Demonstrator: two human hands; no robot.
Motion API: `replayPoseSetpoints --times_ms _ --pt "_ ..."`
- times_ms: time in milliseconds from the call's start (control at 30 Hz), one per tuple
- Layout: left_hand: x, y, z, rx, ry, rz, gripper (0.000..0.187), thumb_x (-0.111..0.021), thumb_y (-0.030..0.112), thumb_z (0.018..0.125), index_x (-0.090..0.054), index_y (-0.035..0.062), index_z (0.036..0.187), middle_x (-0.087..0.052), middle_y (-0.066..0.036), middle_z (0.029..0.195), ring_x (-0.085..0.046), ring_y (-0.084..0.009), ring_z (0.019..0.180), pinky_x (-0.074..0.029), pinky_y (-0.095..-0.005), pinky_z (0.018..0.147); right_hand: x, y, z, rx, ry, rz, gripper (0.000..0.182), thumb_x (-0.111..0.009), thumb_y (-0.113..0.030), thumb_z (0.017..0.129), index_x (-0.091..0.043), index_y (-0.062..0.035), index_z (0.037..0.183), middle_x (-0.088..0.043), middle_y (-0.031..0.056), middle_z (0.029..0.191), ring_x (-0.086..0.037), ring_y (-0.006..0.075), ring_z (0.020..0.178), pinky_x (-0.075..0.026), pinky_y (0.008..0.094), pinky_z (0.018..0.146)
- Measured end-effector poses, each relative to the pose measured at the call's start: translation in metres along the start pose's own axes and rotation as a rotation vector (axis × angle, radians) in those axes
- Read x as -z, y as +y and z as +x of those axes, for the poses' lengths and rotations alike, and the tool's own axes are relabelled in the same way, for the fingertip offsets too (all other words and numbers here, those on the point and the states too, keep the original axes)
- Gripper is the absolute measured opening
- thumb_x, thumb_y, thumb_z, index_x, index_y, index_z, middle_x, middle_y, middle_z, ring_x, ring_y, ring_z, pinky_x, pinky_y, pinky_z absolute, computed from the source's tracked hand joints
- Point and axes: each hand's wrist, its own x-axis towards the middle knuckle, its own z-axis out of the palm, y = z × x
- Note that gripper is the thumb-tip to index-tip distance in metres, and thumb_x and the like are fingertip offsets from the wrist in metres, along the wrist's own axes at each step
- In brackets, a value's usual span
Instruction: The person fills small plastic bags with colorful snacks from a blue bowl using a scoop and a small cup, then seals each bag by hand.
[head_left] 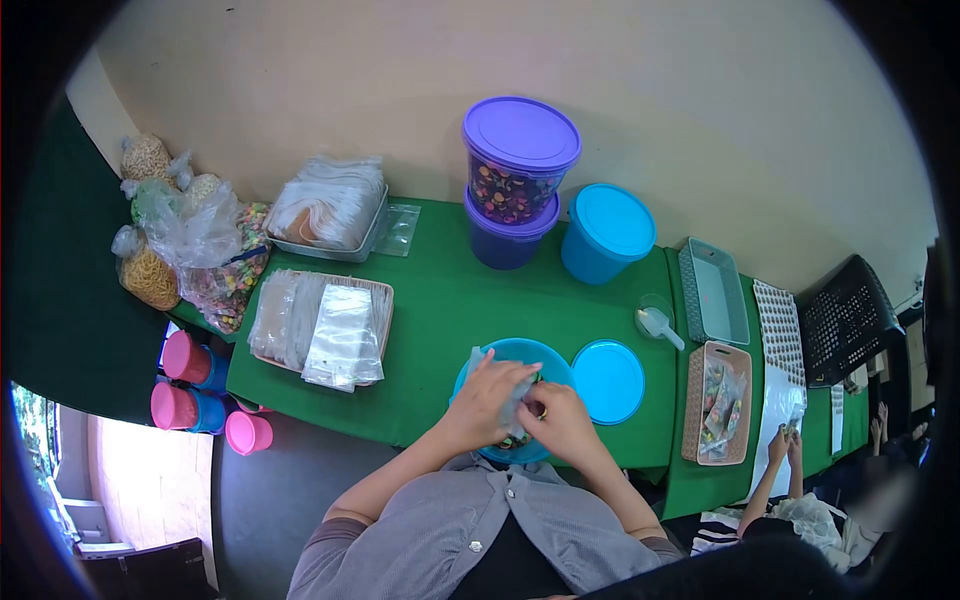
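Both my hands are over a blue bowl (553, 366) at the front edge of the green table, with colourful pieces partly visible inside it. My left hand (487, 402) is closed around a clear plastic bag (511, 408). On the bag's other side, my right hand (560, 420) has its fingers bent together at the bag's edge, and a ring shows on one finger. How full the bag is cannot be made out behind my fingers. A round blue lid (608, 382) lies right of the bowl.
Baskets of clear bags (342, 335) stand left. Purple tubs (512, 235) and a blue tub (606, 235) stand behind. A scoop (659, 325), a grey basket (716, 290) and a pink basket of filled packets (697, 400) lie right, near another person's hands (784, 445).
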Motion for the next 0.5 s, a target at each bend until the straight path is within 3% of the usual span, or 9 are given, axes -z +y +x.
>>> replayPoseSetpoints --times_ms 133,200,233,300,333,367,400,433,500 --pt "0.005 -0.009 -0.007 -0.023 0.033 -0.131 0.059 -0.084 0.016 0.058 -0.059 0.0099 0.112 -0.062 -0.006 0.104 -0.060 -0.0266 0.102 -0.040 -0.0468 0.103 0.010 -0.010 -0.001 -0.329 0.002 0.174 0.017 -0.065 -0.016 0.083 -0.063 0.0006 0.081 -0.054 0.0066 0.061 -0.054 0.0150 0.060 -0.044 0.0293 0.060" --pt "0.009 -0.009 -0.007 -0.055 0.018 -0.133 0.055 -0.085 0.015 0.060 -0.059 0.0085 0.108 -0.062 -0.007 0.101 -0.060 -0.0258 0.100 -0.042 -0.0450 0.101 0.012 -0.007 -0.001 -0.310 -0.057 0.423 0.022 -0.066 -0.018 0.082 -0.064 -0.0012 0.096 -0.059 0.0061 0.077 -0.054 0.0125 0.071 -0.044 0.0278 0.069" --pt "0.010 -0.009 -0.007 0.049 0.097 -0.255 0.052 -0.085 0.014 0.062 -0.058 0.0079 0.106 -0.061 -0.007 0.098 -0.061 -0.0243 0.098 -0.043 -0.0432 0.099 0.011 -0.005 0.000 -0.309 -0.055 0.424 0.022 -0.066 -0.018 0.082 -0.064 -0.0012 0.096 -0.059 0.0061 0.077 -0.054 0.0125 0.071 -0.044 0.0278 0.069" --pt "0.014 -0.009 -0.007 0.158 0.177 -0.376 0.048 -0.085 0.012 0.065 -0.057 0.0072 0.104 -0.060 -0.008 0.096 -0.061 -0.0229 0.097 -0.043 -0.0415 0.097 0.010 -0.004 0.001 -0.084 0.198 0.835 0.051 -0.070 -0.023 0.083 -0.053 -0.0040 0.127 -0.063 0.0148 0.094 -0.059 0.0201 0.093 -0.047 0.0334 0.083" --pt "0.016 -0.008 -0.006 0.217 0.222 -0.612 0.046 -0.083 0.009 0.068 -0.054 0.0071 0.104 -0.060 -0.008 0.098 -0.061 -0.0215 0.097 -0.042 -0.0405 0.100 0.010 -0.007 0.001 -0.086 0.193 0.836 0.051 -0.070 -0.023 0.083 -0.053 -0.0040 0.127 -0.063 0.0148 0.094 -0.059 0.0201 0.093 -0.047 0.0334 0.083" --pt "0.019 -0.007 -0.005 0.275 0.267 -0.848 0.044 -0.081 0.006 0.071 -0.052 0.0070 0.105 -0.060 -0.008 0.100 -0.062 -0.0200 0.097 -0.040 -0.0395 0.102 0.009 -0.013 0.002 0.034 0.217 0.604 0.065 -0.073 -0.023 0.080 -0.044 -0.0053 0.136 -0.059 0.0167 0.106 -0.057 0.0234 0.103 -0.045 0.0365 0.089" --pt "0.019 -0.004 -0.005 0.279 0.268 -0.848 0.044 -0.081 0.006 0.071 -0.052 0.0070 0.105 -0.060 -0.008 0.100 -0.062 -0.0200 0.097 -0.040 -0.0395 0.102 0.007 -0.018 0.002 0.151 0.239 0.371 0.080 -0.076 -0.024 0.078 -0.035 -0.0067 0.144 -0.056 0.0186 0.118 -0.054 0.0266 0.112 -0.043 0.0396 0.095" --pt "0.019 0.000 -0.005 0.204 0.251 -0.863 0.044 -0.080 0.005 0.072 -0.050 0.0074 0.104 -0.059 -0.007 0.097 -0.060 -0.0194 0.096 -0.039 -0.0411 0.103 -0.001 -0.013 0.002 0.149 0.237 0.372 0.080 -0.076 -0.024 0.078 -0.035 -0.0067 0.144 -0.056 0.0186 0.118 -0.054 0.0266 0.112 -0.043 0.0396 0.095" --pt "0.020 0.004 -0.005 0.124 0.230 -0.879 0.044 -0.078 0.005 0.073 -0.047 0.0079 0.104 -0.058 -0.006 0.095 -0.059 -0.0187 0.095 -0.037 -0.0428 0.104 -0.018 -0.002 -0.001 0.203 -0.017 0.096 0.093 -0.083 -0.029 0.070 -0.034 -0.0057 0.146 -0.044 0.0205 0.137 -0.046 0.0340 0.125 -0.038 0.0449 0.101"
